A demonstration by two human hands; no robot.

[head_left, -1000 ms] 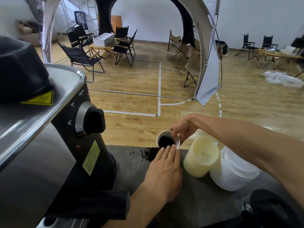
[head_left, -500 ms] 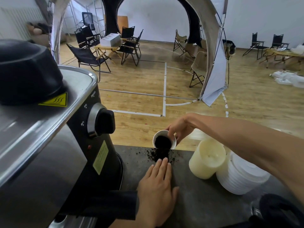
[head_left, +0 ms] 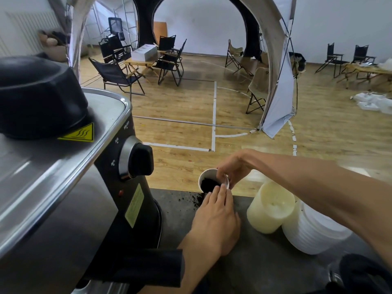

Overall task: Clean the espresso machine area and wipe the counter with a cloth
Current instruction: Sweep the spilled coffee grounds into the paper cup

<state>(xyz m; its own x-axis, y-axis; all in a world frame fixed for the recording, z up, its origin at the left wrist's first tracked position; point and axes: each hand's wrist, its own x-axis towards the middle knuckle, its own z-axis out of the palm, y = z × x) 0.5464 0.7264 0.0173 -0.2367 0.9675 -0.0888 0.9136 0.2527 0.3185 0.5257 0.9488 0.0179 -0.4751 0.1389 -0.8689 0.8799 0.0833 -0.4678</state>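
— Since half a second ago the left hand [head_left: 214, 219] is sliding forward over the dark grey stone-look counter [head_left: 265, 270], and its fingertips are now reaching the rim of the small white paper cup [head_left: 209, 181]. Is it gripping anything?

— No, its fingers are lying flat and close together on the counter, pushing the loose dark coffee grounds [head_left: 196, 198] towards the cup. The right hand [head_left: 235, 169] is pinching the cup's far rim, thumb inside, and tilting its mouth at the counter's far edge. More grounds are sitting inside the cup.

— What is crowding the spot?

— The steel and black espresso machine [head_left: 63, 187] is standing just to the left, its round black knob [head_left: 141, 159] sticking out near the cup and its black handle [head_left: 148, 270] crossing in front of the left forearm. On the right a cream-coloured pillar candle [head_left: 269, 211] is standing near the left hand, touching a stack of white plastic lids [head_left: 311, 232]. The right forearm is passing over both.

— And behind?

— Folding chairs [head_left: 115, 78] are standing on a wooden floor.
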